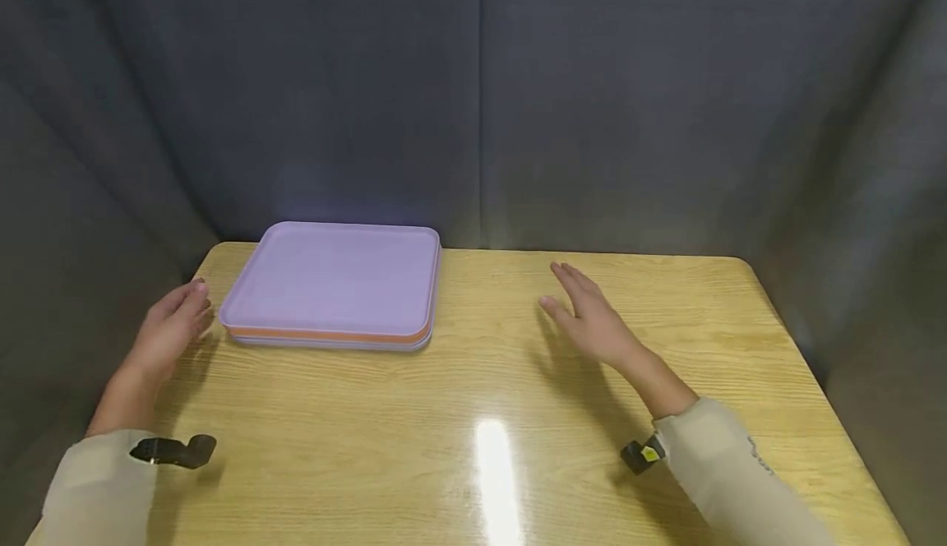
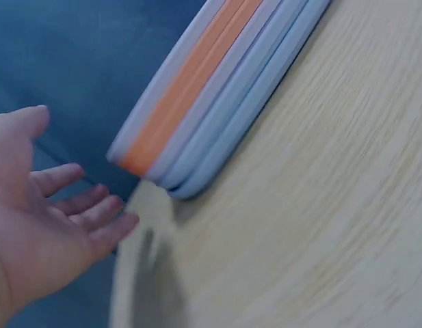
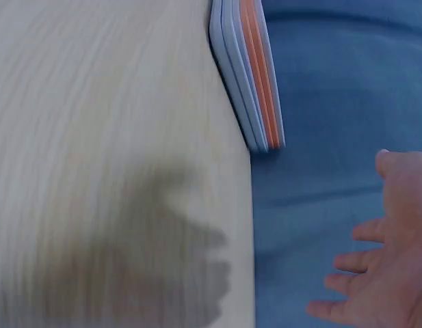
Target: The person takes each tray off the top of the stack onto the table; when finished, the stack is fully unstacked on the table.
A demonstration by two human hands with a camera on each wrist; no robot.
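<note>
A stack of flat trays [image 1: 334, 283] lies at the back left of the wooden table [image 1: 481, 414], a lilac one on top, an orange one under it and pale ones below. The stack's edges [image 2: 204, 102] show in the left wrist view and again as the trays [image 3: 255, 82] in the right wrist view. My left hand [image 1: 172, 328] hovers just left of the stack with relaxed fingers [image 2: 87, 212], holding nothing. My right hand [image 1: 588, 316] floats over the table to the right of the stack, fingers [image 3: 361, 263] straight, well apart from it.
Grey-blue fabric walls [image 1: 473, 94] close in the table at the back and both sides. A black wrist mount [image 1: 173, 450] sits on the left sleeve, and another mount [image 1: 642, 454] on the right sleeve. A lamp glare [image 1: 496, 464] shines on the front middle of the tabletop.
</note>
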